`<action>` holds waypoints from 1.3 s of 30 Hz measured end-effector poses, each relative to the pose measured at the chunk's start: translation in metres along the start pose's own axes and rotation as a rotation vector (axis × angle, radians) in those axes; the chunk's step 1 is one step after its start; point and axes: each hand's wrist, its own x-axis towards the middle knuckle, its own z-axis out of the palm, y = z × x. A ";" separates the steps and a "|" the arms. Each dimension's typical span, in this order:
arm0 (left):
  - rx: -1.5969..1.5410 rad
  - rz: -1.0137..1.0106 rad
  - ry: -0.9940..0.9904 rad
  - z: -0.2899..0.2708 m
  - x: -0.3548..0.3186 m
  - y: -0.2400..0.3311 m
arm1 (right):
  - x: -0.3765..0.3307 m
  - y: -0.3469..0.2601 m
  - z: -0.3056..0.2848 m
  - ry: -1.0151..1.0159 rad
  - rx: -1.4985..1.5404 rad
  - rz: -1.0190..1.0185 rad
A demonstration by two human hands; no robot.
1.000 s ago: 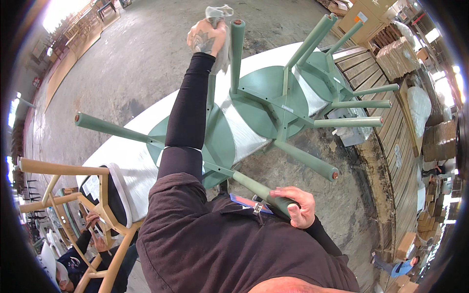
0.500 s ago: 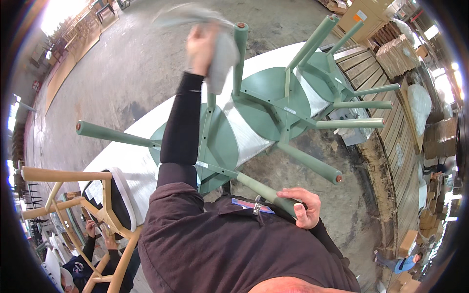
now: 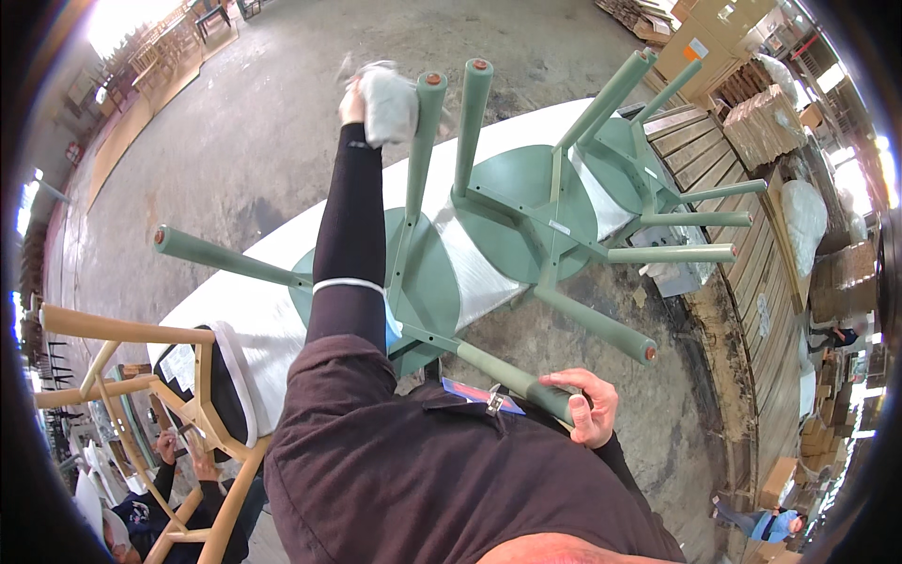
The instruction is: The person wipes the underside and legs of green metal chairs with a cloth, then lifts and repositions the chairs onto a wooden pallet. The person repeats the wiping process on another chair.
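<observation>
Several green stools or chairs lie upside down in a row, their legs pointing up and outward. My left hand (image 3: 353, 101), at the end of my raised arm, is closed on a crumpled pale grey cloth (image 3: 390, 105). The cloth is beside the upper end of one upright green leg (image 3: 427, 122) of the nearest seat (image 3: 427, 273); whether it touches the leg I cannot tell. Close to my body, my right hand (image 3: 594, 409) is wrapped round the end of another leg (image 3: 507, 374) of that seat, thumb and fingers on either side.
The seats rest on a long white-covered surface (image 3: 240, 310). At the left lies an upturned wooden chair (image 3: 202, 376) with a dark seat underside; a co-worker's hands (image 3: 193, 451) are behind it. A slatted wooden platform (image 3: 723, 310) curves along the right, with cardboard boxes (image 3: 714, 38) beyond.
My left hand and the cloth have moved slightly left and down, from over the leg to beside its upper end. My right hand keeps its grip on the other leg.
</observation>
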 end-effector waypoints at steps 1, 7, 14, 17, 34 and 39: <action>-0.115 0.016 0.029 -0.004 -0.014 -0.018 | 0.004 0.000 0.003 0.006 -0.014 0.034; 0.424 0.141 0.185 0.111 -0.081 -0.099 | 0.006 -0.001 0.006 0.067 -0.144 0.141; 1.018 0.471 0.365 0.139 -0.060 -0.077 | 0.006 -0.006 0.010 0.107 -0.122 0.144; 0.558 0.174 0.294 0.115 -0.043 -0.048 | 0.010 -0.006 0.011 0.088 -0.130 0.121; 0.486 -0.196 -0.060 0.129 -0.054 -0.038 | 0.012 -0.009 0.011 0.087 -0.181 0.130; 0.700 -0.158 0.059 0.141 -0.040 -0.032 | 0.014 -0.007 0.012 0.083 -0.164 0.095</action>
